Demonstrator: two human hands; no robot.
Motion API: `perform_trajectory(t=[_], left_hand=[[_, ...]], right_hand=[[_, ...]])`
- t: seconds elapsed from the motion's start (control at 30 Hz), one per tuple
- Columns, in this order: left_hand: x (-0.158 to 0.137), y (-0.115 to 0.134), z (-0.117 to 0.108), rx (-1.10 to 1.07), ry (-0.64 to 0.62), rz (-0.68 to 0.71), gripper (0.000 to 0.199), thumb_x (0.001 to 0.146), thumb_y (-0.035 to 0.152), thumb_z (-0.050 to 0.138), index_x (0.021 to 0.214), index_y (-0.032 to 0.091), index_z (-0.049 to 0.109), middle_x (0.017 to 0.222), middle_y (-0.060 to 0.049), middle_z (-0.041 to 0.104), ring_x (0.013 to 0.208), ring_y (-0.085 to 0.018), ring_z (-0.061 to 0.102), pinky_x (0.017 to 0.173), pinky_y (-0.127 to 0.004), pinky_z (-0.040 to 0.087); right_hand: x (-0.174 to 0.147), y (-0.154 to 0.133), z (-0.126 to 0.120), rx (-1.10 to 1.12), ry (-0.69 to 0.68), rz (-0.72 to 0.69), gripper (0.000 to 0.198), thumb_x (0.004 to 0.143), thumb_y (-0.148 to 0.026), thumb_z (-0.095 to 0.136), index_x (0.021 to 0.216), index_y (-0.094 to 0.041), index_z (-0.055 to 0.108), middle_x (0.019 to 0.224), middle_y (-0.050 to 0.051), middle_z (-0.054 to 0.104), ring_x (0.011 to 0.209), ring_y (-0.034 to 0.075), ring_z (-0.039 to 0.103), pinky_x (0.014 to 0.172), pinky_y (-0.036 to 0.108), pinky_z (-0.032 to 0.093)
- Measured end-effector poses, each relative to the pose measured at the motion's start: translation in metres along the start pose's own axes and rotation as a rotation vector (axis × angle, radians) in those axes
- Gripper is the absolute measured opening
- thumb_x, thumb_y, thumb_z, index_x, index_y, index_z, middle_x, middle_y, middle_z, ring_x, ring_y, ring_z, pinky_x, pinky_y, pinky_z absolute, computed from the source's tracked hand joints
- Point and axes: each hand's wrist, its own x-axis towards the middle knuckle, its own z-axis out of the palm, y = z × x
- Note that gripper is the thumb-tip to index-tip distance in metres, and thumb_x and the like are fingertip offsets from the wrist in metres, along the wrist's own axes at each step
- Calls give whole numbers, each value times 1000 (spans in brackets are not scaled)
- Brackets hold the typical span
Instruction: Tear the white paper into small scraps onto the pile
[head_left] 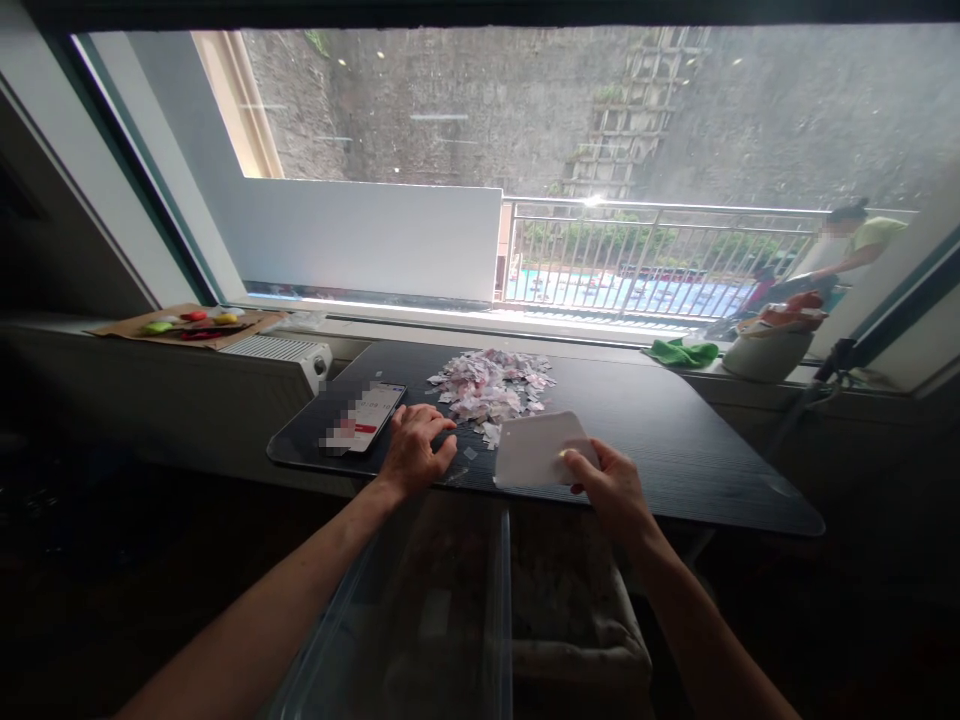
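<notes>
My right hand (613, 488) grips a flat white plastic scraper (536, 450) between thumb and fingers, above the front part of the dark table. Palm down near the table's front edge, my left hand (417, 446) has its fingers apart and bent, with nothing visible in them. A pile of small pale pieces (491, 380), like scraps of paper or film, lies behind both hands. Several loose pieces lie between my left hand and the scraper. A phone (367, 415) with a lit screen lies just left of my left hand.
Below the table edge (712, 505) stands a clear plastic bin (442, 620), beside a pale-rimmed box (577, 655). A radiator (281, 350) is at left. Along the sill are a green cloth (682, 352) and a pot (769, 350). Another person (862, 240) leans over beyond the window.
</notes>
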Motion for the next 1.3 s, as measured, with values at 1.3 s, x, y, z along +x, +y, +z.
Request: perform_trajectory(t=[1.3], left_hand=[[0,0,-2,4,-12,26,19,76,31,50,82,23,66,92,-5,66,104,-26,54,104,-50,27]], right_hand=[[54,23,-69,-94,-63,93,27,51,-19,72,77,-17,65,70,1,70,64,16,64,61,27,51]])
